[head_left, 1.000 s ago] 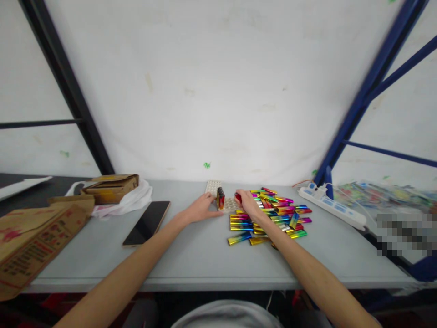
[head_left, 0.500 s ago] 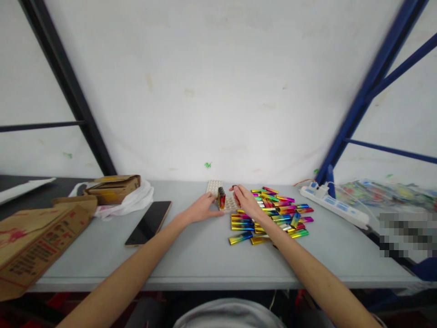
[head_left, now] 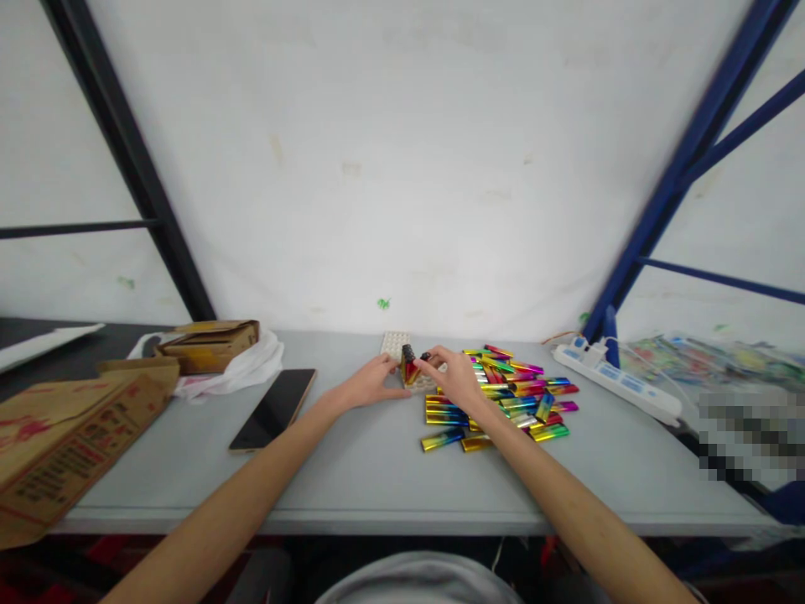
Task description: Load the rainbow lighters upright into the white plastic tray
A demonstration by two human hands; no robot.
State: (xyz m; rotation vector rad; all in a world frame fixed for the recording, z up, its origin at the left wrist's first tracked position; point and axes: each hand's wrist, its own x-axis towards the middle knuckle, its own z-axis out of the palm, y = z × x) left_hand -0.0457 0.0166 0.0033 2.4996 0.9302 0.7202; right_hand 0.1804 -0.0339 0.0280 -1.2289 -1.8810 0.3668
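Glossy lighters point(head_left: 408, 371) stand at twelve o'clock beside left hand point(head_left: 376, 382), thumb apart; right hand point(head_left: 454, 375) fingertip-pinches another lighter point(head_left: 425, 357).

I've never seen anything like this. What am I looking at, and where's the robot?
There is no robot here: these are a person's bare hands, and every picture comes from one camera worn on the head, looking forward and down. On the grey table, shiny coloured sticks, apparently cigarette lighters, lie heaped at the right. A few stand upright on a pale, bumpy tray. The left hand rests spread beside them; the right hand pinches a small dark-tipped piece, probably another lighter. Around them are a phone, cardboard boxes, a plastic bag and a power strip.
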